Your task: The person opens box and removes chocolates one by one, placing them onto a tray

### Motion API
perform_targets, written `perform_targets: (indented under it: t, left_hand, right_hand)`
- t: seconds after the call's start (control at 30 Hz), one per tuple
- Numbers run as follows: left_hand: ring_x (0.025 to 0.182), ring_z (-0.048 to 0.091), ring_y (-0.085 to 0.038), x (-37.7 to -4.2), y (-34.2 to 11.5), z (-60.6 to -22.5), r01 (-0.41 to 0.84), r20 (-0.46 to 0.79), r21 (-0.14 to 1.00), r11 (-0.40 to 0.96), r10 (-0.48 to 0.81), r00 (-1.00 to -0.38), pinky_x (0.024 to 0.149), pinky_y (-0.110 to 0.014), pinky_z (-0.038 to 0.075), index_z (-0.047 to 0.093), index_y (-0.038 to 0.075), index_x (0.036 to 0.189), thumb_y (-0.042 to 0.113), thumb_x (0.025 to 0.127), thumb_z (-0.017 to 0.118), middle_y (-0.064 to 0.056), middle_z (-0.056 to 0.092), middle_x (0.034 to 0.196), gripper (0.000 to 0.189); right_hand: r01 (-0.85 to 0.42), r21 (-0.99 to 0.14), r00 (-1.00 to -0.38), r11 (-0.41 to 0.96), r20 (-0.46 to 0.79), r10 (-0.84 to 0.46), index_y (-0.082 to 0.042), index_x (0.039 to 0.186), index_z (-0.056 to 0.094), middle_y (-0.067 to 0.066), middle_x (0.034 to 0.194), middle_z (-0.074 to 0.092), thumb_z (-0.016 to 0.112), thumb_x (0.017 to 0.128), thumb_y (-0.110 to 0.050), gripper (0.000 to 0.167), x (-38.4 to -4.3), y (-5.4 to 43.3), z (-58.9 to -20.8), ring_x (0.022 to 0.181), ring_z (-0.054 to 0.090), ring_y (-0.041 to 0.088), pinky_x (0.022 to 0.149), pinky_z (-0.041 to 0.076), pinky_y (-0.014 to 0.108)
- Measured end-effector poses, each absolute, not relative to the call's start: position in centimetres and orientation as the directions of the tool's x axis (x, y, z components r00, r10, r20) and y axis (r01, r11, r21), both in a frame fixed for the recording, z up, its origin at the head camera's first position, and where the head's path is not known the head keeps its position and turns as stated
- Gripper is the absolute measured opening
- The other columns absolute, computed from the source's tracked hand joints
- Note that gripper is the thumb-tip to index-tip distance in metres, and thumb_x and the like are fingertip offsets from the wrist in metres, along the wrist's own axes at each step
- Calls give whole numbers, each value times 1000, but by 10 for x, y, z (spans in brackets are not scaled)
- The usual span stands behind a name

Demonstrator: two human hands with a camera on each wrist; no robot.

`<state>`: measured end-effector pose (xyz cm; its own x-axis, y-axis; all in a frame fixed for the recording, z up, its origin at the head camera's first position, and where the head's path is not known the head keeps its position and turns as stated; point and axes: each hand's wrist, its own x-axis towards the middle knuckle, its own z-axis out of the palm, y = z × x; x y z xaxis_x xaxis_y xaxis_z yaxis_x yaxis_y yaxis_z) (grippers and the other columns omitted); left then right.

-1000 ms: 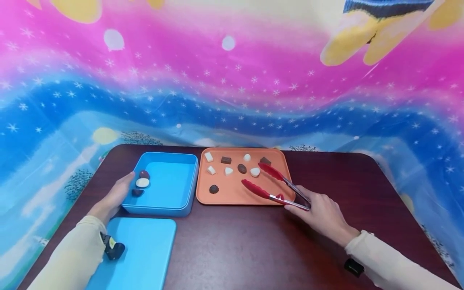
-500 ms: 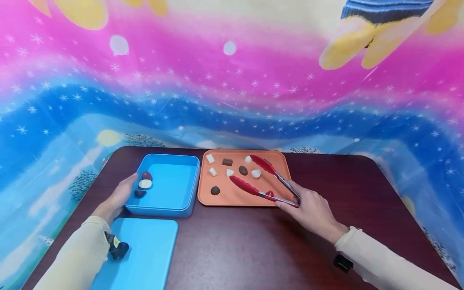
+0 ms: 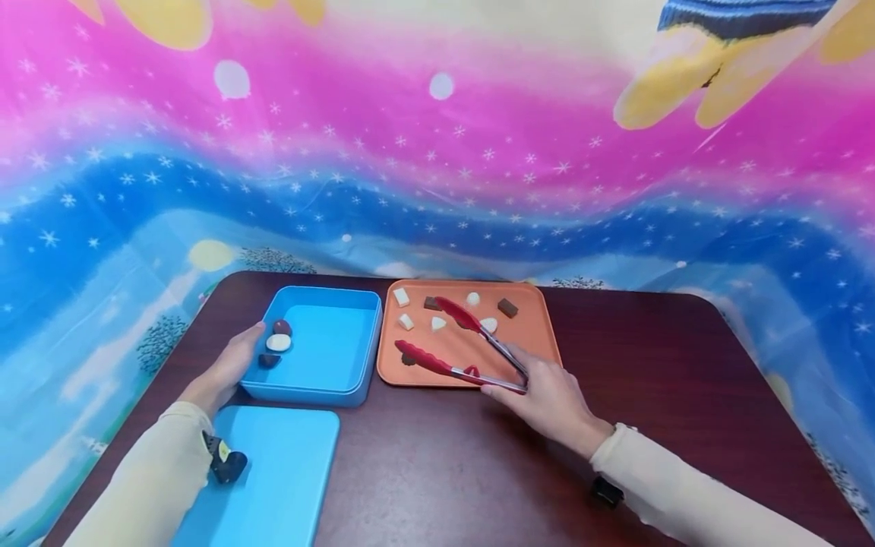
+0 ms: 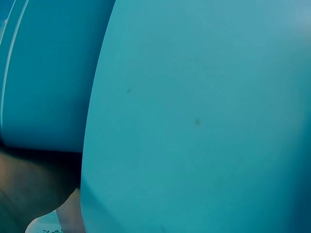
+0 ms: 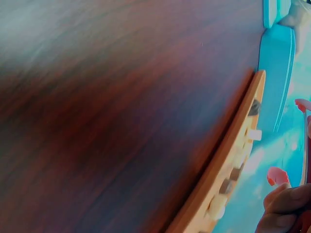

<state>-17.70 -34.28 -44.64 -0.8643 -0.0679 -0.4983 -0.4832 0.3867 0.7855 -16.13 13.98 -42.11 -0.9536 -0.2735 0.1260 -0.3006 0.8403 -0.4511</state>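
Observation:
My left hand rests against the left wall of the blue box, fingers extended beside it, some hidden by the box. Inside lie a reddish-brown piece, a white oval piece and a dark piece. My right hand grips red-tipped tongs, their arms spread over the orange tray. The lower tip partly covers a round dark chocolate; the upper tip overlaps a brown block. Several white pieces sit on the tray, including a triangular one between the tong arms.
A flat blue lid lies on the dark wooden table, in front of the box and beneath the left forearm. Another brown block is at the tray's back right. A patterned cloth backdrop stands behind the table.
My right hand has carried the spread tongs leftward across the tray, from its right side toward the round dark chocolate. The left hand stays at the box.

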Motion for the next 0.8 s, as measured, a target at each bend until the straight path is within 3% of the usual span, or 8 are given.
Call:
perform_targets:
  t: [0.1,0.27,0.37,0.63,0.8]
  left_hand:
    - [153,-10,-55,-178,-342,-446,-487,-501,783,387,-72,-863,118,-79,2,-16,17,161,69,102,13,-21,-17,168,84]
    - [153,-10,-54,-180,-341,-445,-483,-499,784,389,-69,-864,118,-78,3,-16,18,161,69,102,13,-20,-16,169,83]
    - [153,-11,-53,-181,-341,-445,-474,-490,788,392,-67,-869,118,-78,2,-15,18,161,68,103,13,-19,-16,169,82]
    - [154,-11,-51,-181,-341,-449,-451,-464,802,391,-67,-883,120,-76,2,-13,18,162,64,104,14,-19,-15,169,79]
    - [154,-11,-51,-178,-343,-450,-453,-465,803,387,-68,-883,120,-76,1,-13,17,162,63,105,14,-19,-16,169,78]
  right_hand:
    - [-327,-449,-945,832,143,-294,-13,143,58,1,88,71,80,80,-58,81,-159,129,-423,80,61,13,67,55,35]
    - [-371,-451,-928,812,166,-332,-14,142,59,3,91,73,80,79,-58,80,-158,115,-421,78,61,13,67,48,30]
    - [-405,-442,-914,801,181,-362,-15,140,61,4,108,76,79,79,-60,78,-159,107,-420,81,63,10,67,49,28]
    - [-439,-447,-897,779,164,-411,-17,138,61,-2,92,73,79,79,-61,75,-161,81,-419,72,56,8,59,44,26]
    - [-450,-444,-890,775,152,-429,-19,136,62,-7,69,56,78,80,-63,73,-163,63,-418,60,47,7,49,35,25]
